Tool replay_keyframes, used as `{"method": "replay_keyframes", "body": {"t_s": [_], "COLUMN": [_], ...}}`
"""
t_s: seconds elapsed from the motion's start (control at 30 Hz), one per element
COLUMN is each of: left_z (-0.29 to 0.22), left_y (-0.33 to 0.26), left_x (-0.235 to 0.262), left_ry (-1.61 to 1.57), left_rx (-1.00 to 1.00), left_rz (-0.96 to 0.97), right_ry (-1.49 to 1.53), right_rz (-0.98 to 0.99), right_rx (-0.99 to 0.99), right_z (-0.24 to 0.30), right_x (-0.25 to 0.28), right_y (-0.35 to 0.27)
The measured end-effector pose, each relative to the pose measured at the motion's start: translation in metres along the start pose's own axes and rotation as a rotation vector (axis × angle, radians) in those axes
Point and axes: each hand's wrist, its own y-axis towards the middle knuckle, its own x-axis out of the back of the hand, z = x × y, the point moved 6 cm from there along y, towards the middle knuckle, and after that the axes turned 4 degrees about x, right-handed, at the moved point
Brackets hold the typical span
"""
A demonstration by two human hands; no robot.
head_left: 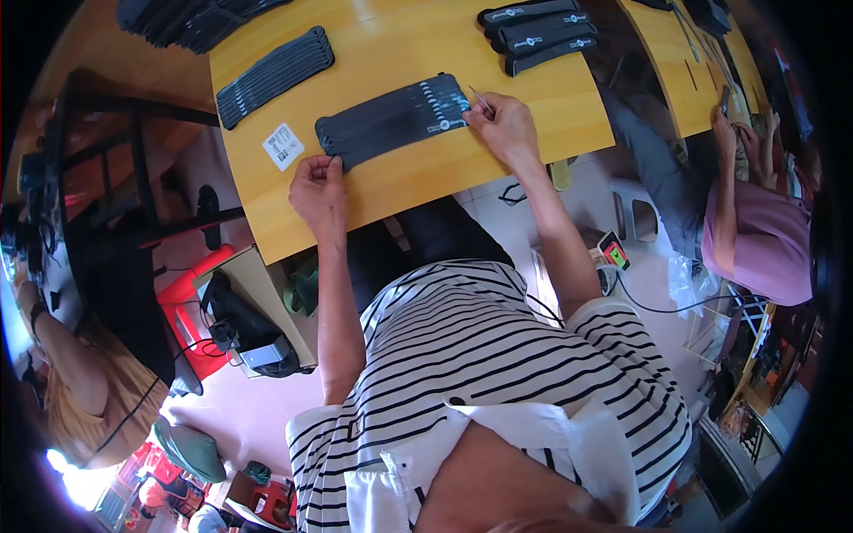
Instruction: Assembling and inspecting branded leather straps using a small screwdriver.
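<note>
Hands rest on 1 fanned row of black straps mid-table: left hand pinches its near-left end, right hand grips thin tweezers at its right end.

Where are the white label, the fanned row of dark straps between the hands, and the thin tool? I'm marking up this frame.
white label (283, 146), head view, middle of its printed face.
fanned row of dark straps (391, 118), head view, middle of the row.
thin tool (481, 99), head view, on its shaft above the right hand (508, 130).
</note>
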Motion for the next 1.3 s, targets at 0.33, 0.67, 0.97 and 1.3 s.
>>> {"method": "replay_keyframes", "body": {"t_s": [0.33, 0.67, 0.97, 1.3], "left_z": [-0.001, 0.003, 0.006, -0.057], "left_y": [0.002, 0.013, 0.017, 0.0], "left_x": [0.002, 0.004, 0.003, -0.002], "left_ry": [0.07, 0.012, 0.008, 0.405], "left_rx": [0.008, 0.089, 0.054, -0.438], "left_rz": [0.004, 0.079, 0.127, -0.091], "right_ry": [-0.035, 0.079, 0.13, -0.239], "right_rz": [-0.004, 0.124, 0.161, -0.185], "right_rx": [0.015, -0.127, -0.057, 0.167], "right_z": [-0.004, -0.027, -0.03, 0.026], "right_x": [-0.002, -0.011, -0.011, 0.027], "right_y": [0.006, 0.015, 0.019, 0.024]}}
